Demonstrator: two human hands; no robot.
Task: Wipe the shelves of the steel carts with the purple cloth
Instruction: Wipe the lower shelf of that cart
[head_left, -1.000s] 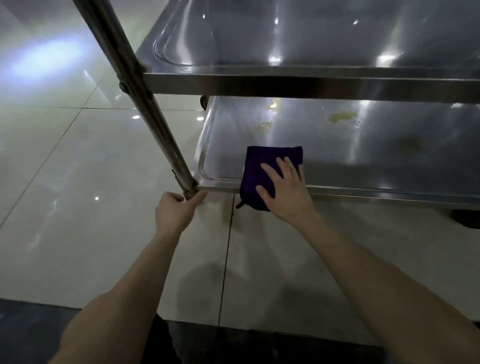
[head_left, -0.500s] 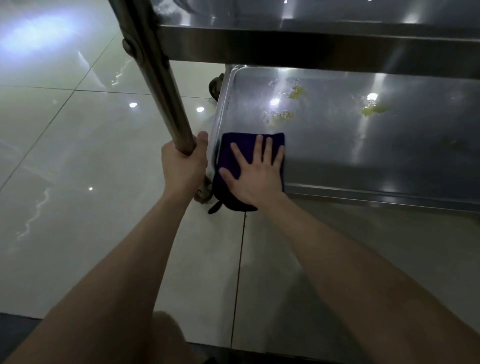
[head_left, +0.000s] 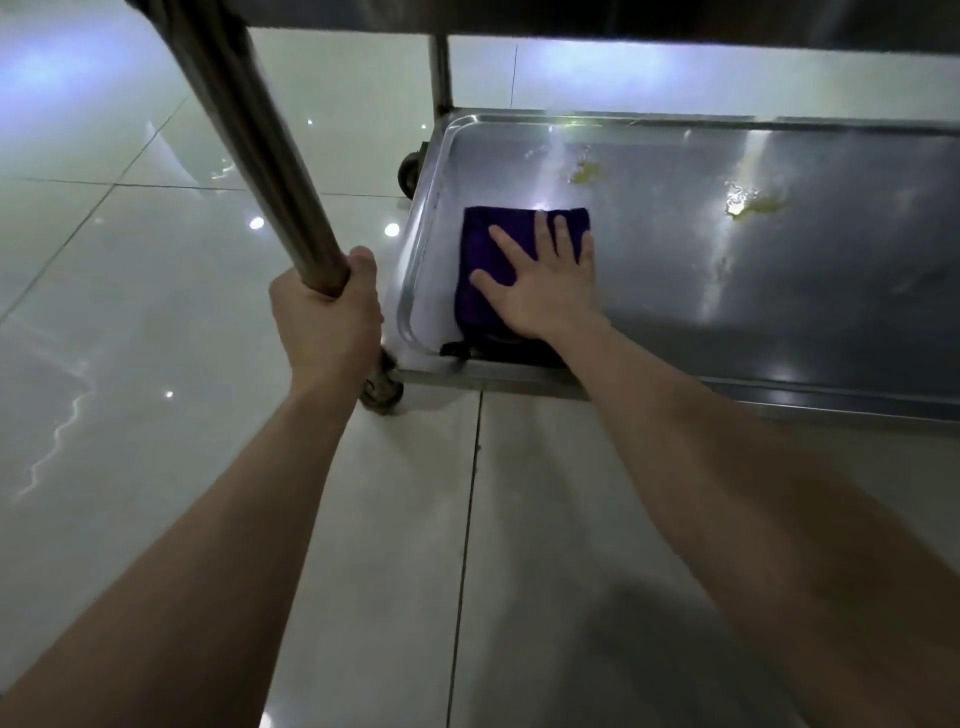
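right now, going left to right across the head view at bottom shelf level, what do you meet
left hand gripping the cart post → far caster wheel → purple cloth with the right hand flat on it → yellowish smear on the bottom shelf

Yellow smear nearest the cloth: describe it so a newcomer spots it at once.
Start at the steel cart's bottom shelf, then find the purple cloth pressed flat under the right hand near its left end. Just past the cloth's far edge lies a small yellowish smear; the other smear sits further right, beside shiny droplets.
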